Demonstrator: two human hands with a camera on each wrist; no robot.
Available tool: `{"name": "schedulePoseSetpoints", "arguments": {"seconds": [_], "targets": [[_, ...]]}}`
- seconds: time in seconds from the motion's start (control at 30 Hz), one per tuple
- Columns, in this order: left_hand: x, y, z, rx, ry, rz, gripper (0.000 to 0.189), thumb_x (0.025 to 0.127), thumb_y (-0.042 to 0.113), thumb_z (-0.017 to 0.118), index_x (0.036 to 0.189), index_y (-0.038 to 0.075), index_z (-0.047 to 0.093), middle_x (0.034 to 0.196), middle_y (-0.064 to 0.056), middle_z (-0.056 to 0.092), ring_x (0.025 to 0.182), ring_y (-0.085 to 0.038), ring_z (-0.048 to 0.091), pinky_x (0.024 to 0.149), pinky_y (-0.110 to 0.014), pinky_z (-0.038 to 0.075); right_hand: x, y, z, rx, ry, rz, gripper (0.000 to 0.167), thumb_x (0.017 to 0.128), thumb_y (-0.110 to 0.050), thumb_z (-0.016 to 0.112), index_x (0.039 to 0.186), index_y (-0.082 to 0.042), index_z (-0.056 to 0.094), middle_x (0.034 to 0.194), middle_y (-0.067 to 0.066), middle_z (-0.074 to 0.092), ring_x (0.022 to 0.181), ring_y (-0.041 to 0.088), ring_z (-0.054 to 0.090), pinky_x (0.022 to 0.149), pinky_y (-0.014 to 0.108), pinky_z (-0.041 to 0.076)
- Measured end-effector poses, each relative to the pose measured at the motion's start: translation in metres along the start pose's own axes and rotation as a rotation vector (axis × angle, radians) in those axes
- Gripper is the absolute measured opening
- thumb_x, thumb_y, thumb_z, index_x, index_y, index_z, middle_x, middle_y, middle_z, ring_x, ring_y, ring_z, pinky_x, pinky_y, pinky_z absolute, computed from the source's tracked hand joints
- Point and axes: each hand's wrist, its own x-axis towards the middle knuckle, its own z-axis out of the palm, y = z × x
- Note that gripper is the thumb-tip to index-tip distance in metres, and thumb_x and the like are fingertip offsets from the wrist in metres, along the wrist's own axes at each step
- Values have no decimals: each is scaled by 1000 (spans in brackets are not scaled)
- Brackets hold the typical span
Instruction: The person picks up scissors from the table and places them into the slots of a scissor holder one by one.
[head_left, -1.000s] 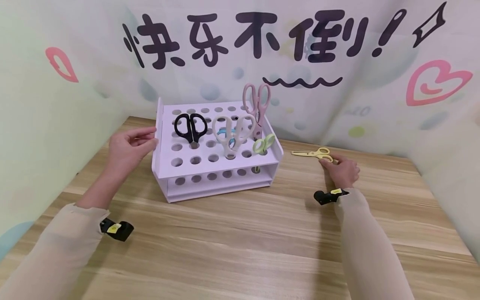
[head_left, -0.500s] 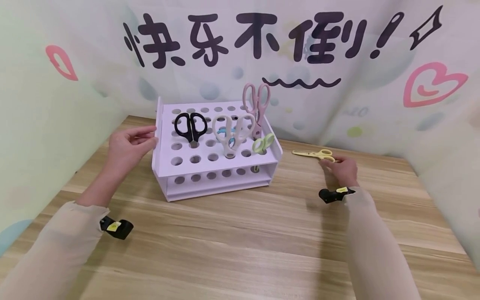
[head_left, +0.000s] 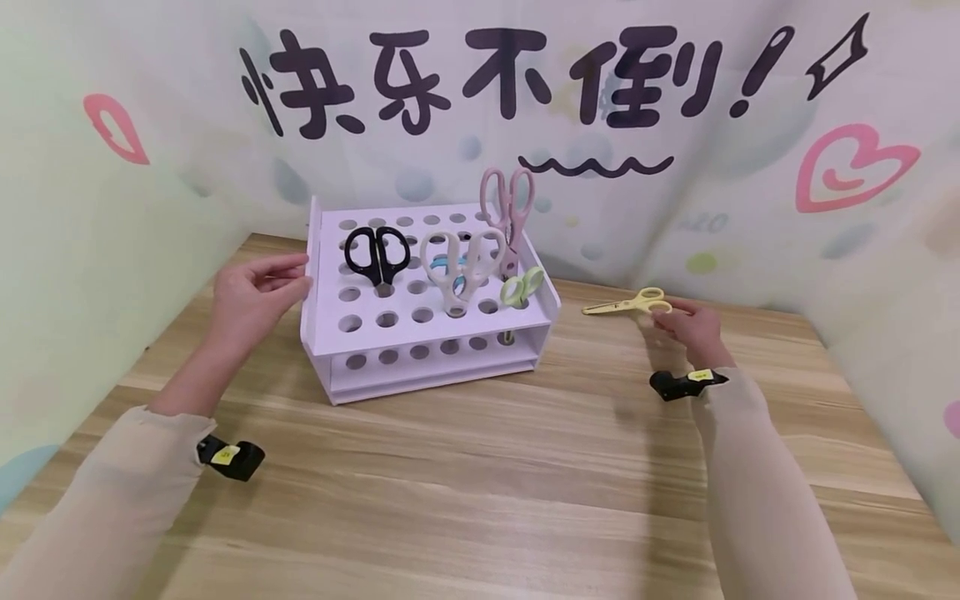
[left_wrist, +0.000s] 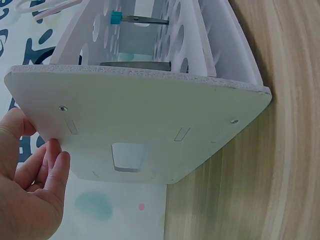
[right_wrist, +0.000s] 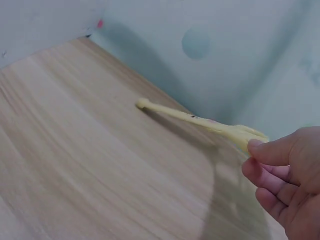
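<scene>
A white rack [head_left: 360, 343] with round holes stands on the table, and several scissors sit upright in it: black scissors [head_left: 371, 265], white scissors [head_left: 452, 292], pink scissors [head_left: 512, 237], small green scissors [head_left: 522, 288] and a blue-handled pair partly hidden. My left hand [head_left: 251, 300] holds the edge of the rack's left side panel [left_wrist: 135, 115] between thumb and fingers. On the right, my right hand [head_left: 693, 327] pinches one handle loop of yellow scissors [head_left: 637, 303] between thumb and finger. Their handles are raised, and the capped-looking tip lies low over the wood [right_wrist: 142, 103].
A printed cloth backdrop [head_left: 480, 150] with large dark characters hangs right behind the table [head_left: 480, 483]. It runs along the left side too. Each wrist wears a small black camera [head_left: 238, 459]. Bare wood lies between the rack and the yellow scissors.
The right hand has moved from beside the yellow scissors' handles to pinching one loop, and the handle end has lifted and turned. The left hand stays at the rack's side.
</scene>
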Motion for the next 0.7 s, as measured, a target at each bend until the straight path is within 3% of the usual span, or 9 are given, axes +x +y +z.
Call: {"name": "schedulePoseSetpoints", "arguments": {"seconds": [0.13, 0.33, 0.5, 0.7], "targets": [[1, 0, 0, 4, 3, 8, 38, 83, 14, 65, 115, -6, 61, 78, 21, 58, 71, 6, 58, 58, -10, 46, -2, -7, -2, 128, -49, 12, 56, 87, 0, 57, 136, 11, 32, 67, -10, 66, 65, 2, 63, 63, 16, 50], [0, 1, -1, -12, -6, 4, 39, 82, 14, 65, 116, -7, 60, 77, 21, 58, 71, 7, 58, 58, -10, 45, -6, -21, 1, 214, -72, -34, 51, 87, 6, 54, 134, 12, 34, 68, -6, 67, 66, 6, 65, 59, 17, 50], [0, -1, -1, -10, -1, -2, 38, 82, 13, 65, 115, -6, 60, 77, 20, 58, 72, 6, 58, 56, -10, 44, -9, -33, 3, 247, -42, -84, 48, 84, 9, 56, 130, 9, 43, 67, -4, 67, 63, 8, 65, 58, 17, 51], [1, -1, -1, 5, 0, 13, 37, 83, 14, 64, 114, -5, 61, 78, 19, 59, 73, 5, 58, 57, -11, 45, -15, -45, 1, 206, -32, -106, 48, 82, 12, 57, 129, 11, 44, 66, -2, 66, 61, 9, 65, 58, 19, 52]]}}
